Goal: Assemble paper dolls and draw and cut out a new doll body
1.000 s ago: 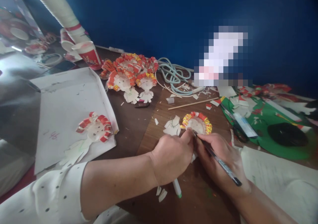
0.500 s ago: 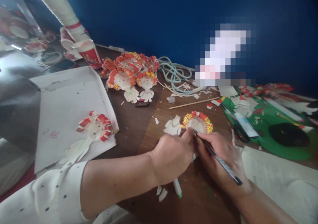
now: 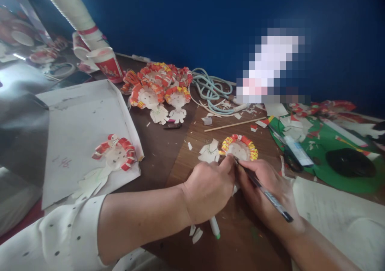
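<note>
My right hand [image 3: 266, 187] is closed around a dark pen [image 3: 270, 199], its tip down at the lower edge of a paper doll [image 3: 237, 148]. That doll has a round pale face with curled red and yellow paper strips around it. Against the same lower edge, my left hand [image 3: 210, 187] has its fingers closed and pressed on the doll, whose lower part is hidden by the hands. Just left of the doll lies a white paper cutout [image 3: 209, 151]. A white marker with a green end [image 3: 214, 227] rests on the table below my left hand.
An upturned white box lid [image 3: 81, 114] at left carries another paper doll [image 3: 116, 154]. Finished-looking dolls [image 3: 177, 98] are piled at the back, beside a coiled pale blue cable [image 3: 210, 86]. A red paper cup [image 3: 108, 64], wooden stick [image 3: 234, 124], green mat [image 3: 319, 138] and scissors [image 3: 291, 158] lie around.
</note>
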The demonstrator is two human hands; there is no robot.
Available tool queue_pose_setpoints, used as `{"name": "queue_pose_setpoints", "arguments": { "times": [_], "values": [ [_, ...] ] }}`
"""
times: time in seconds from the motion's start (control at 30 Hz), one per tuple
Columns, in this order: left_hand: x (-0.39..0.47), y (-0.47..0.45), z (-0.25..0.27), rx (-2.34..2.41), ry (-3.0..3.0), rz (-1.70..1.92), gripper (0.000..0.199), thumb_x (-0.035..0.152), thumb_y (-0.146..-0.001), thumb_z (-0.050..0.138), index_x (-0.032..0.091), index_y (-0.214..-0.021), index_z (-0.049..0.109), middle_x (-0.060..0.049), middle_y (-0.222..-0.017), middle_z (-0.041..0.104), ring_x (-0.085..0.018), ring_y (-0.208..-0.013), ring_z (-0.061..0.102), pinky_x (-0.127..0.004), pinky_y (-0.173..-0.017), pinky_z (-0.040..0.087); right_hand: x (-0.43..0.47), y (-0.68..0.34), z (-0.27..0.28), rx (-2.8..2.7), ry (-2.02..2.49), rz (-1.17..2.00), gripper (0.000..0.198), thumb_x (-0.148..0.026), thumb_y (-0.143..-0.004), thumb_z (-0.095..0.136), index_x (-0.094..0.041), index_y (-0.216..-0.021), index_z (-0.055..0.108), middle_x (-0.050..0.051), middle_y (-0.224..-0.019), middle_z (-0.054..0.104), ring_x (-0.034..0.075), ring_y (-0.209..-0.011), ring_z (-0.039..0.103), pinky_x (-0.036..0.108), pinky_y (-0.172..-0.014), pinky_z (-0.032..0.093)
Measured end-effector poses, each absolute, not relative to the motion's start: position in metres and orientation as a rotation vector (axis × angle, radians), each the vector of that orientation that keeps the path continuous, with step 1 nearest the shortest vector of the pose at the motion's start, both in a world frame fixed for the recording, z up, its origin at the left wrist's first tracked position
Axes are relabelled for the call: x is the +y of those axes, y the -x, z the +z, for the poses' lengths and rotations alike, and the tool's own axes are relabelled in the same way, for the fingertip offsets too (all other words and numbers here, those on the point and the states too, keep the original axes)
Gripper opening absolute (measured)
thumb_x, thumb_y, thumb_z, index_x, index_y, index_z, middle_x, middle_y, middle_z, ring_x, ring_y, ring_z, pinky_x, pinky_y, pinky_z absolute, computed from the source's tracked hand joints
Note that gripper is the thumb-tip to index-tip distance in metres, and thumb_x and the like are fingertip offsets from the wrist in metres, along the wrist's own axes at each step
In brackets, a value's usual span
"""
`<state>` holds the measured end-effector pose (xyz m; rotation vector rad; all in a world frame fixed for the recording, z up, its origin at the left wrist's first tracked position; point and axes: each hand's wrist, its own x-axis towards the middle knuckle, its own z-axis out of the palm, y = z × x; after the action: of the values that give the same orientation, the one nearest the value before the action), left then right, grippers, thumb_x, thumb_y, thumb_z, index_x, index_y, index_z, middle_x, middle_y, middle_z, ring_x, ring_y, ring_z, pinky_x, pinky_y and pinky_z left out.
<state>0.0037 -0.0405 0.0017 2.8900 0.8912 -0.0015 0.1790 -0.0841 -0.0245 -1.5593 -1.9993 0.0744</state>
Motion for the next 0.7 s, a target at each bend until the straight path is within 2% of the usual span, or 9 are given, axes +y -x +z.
{"name": "queue_pose_setpoints", "arguments": {
  "times": [0.13,0.3,0.5,0.7],
  "values": [
    [-0.0411,-0.0044,0.0028,0.954,-2.842,0.055,0.033,0.020,-0.091,0.042,0.012,-0.118,0.060,-0.014,-0.132,0.047,-0.018,-0.091,0.060,-0.026,-0.063,0.054,-0.0846,-0.1790,-0.0226,-2.004,1.578,0.089,0.018,-0.025,-0.091,0.057,-0.019,-0.108,0.057,0.007,-0.095,0.066,0.020,-0.084,0.066,0.029,-0.070,0.051],
    [-0.0409,-0.0061,0.0030,0.945,-2.816,0.057,0.030,0.020,-0.090,0.043,0.011,-0.113,0.061,-0.012,-0.115,0.051,-0.019,-0.089,0.058,-0.027,-0.063,0.054,-0.0837,-0.1778,-0.0218,-2.002,1.587,0.105,0.016,-0.026,-0.091,0.055,-0.020,-0.106,0.057,0.007,-0.094,0.067,0.021,-0.083,0.067,0.029,-0.070,0.051],
    [-0.0410,-0.0057,0.0058,0.894,-2.842,-0.034,0.028,0.020,-0.090,0.045,0.012,-0.110,0.062,-0.012,-0.114,0.050,-0.019,-0.088,0.059,-0.029,-0.066,0.054,-0.0836,-0.1777,-0.0221,-1.988,1.595,0.118,0.016,-0.028,-0.092,0.055,-0.021,-0.106,0.057,0.007,-0.093,0.067,0.021,-0.083,0.067,0.029,-0.069,0.051],
    [-0.0425,-0.0054,0.0046,0.899,-2.861,-0.037,0.027,0.021,-0.090,0.045,0.012,-0.107,0.064,-0.012,-0.114,0.050,-0.018,-0.082,0.060,-0.029,-0.061,0.053,-0.0839,-0.1770,-0.0215,-1.982,1.586,0.099,0.016,-0.028,-0.091,0.055,-0.020,-0.106,0.058,0.007,-0.093,0.067,0.022,-0.082,0.067,0.030,-0.068,0.052]
  ]
}}
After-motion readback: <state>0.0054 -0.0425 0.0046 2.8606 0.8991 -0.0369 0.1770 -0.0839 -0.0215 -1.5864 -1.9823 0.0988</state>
